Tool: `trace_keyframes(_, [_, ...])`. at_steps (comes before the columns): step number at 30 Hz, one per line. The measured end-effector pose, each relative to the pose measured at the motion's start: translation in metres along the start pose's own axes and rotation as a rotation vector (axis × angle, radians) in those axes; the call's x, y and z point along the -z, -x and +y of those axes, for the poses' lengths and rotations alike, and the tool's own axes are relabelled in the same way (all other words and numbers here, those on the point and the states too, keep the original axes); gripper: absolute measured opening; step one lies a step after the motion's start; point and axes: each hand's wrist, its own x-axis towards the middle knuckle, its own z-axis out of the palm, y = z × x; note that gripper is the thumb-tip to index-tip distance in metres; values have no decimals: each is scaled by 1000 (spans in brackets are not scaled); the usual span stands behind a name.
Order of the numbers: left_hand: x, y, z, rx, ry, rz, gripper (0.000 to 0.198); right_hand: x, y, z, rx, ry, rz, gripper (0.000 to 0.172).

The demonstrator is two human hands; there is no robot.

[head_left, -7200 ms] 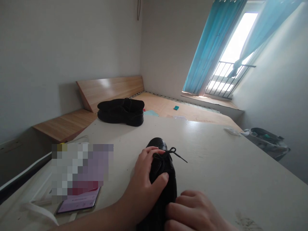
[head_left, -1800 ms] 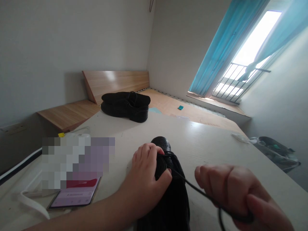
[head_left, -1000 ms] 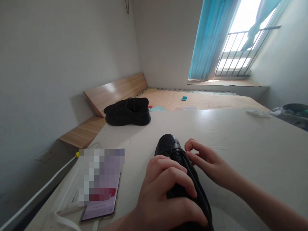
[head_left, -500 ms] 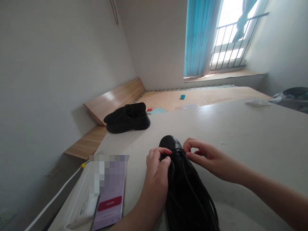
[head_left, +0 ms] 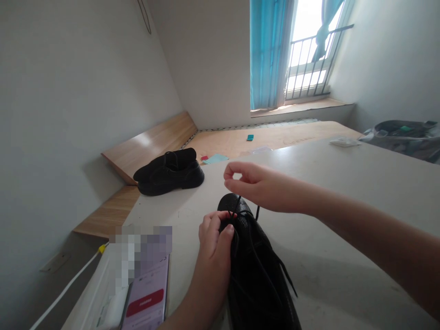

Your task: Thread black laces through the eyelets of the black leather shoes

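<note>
A black leather shoe point(head_left: 263, 279) lies in front of me on the white table, its toe pointing away. Thin black laces cross its upper, and a loose shoelace point(head_left: 283, 270) end hangs over the right side. My left hand point(head_left: 215, 236) rests against the shoe's left side, thumb and forefinger curled around lace near the toe. Above the toe, my right hand point(head_left: 252, 183) is raised with its fingers pinched, and a strand of lace runs up to it from the shoe. The exact grip of its fingertips is partly hidden.
A pair of black shoes point(head_left: 172, 172) sits at the table's far left. A phone point(head_left: 146, 293) lies left beside a clear plastic tray point(head_left: 91, 305), with a white cable point(head_left: 65, 291). A grey bag point(head_left: 402, 140) stands far right; a wooden board point(head_left: 227, 141) lies beyond the table.
My right hand has risen and moved left over the toe, drawing a lace strand upward. My left hand keeps its place on the shoe. The view has turned slightly right.
</note>
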Motion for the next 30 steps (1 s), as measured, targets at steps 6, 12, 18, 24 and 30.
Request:
trace_keyframes(6, [-3, 6, -2, -5, -45, 6, 26, 20, -5, -10, 378, 727, 678, 23])
trace_keyframes(12, [13, 12, 29, 32, -86, -67, 28, 23, 0, -1, 419, 837, 858, 28])
trace_keyframes(18, [51, 18, 64, -100, -623, -267, 46, 27, -10, -7, 177, -75, 374, 13])
trace_keyframes(24, [61, 3, 78, -141, -668, -354, 41, 49, -8, -1, 184, -170, 96, 9])
trace_keyframes(30, [90, -20, 109, -157, -769, -51, 32, 47, -6, 7, 334, 700, 542, 16])
